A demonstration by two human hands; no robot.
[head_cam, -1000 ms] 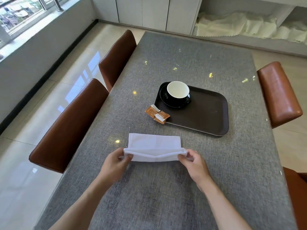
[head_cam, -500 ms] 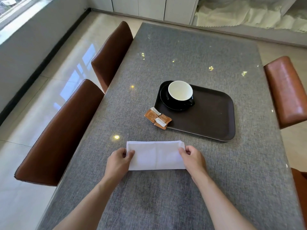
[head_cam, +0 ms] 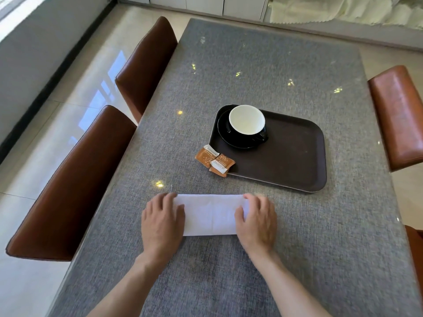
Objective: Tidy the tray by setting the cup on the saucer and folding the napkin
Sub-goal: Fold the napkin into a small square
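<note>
A white napkin (head_cam: 209, 215) lies folded into a long flat strip on the grey table, near the front. My left hand (head_cam: 161, 221) rests flat on its left end and my right hand (head_cam: 257, 221) on its right end, fingers spread, pressing it down. Beyond it a dark brown tray (head_cam: 290, 156) holds a black saucer (head_cam: 225, 136) in its far left corner. A black cup with a white inside (head_cam: 247, 120) stands upright on that saucer, handle towards the right.
Two orange sugar packets (head_cam: 214, 160) lie at the tray's near left edge, one overlapping the rim. Brown chairs (head_cam: 75, 179) line the left side of the grey table (head_cam: 263, 72); an orange-brown chair (head_cam: 398, 115) stands at the right.
The near edge of the napkin was lifted and laid over, making a narrower strip. Both hands went from pinching its corners to lying flat on its ends.
</note>
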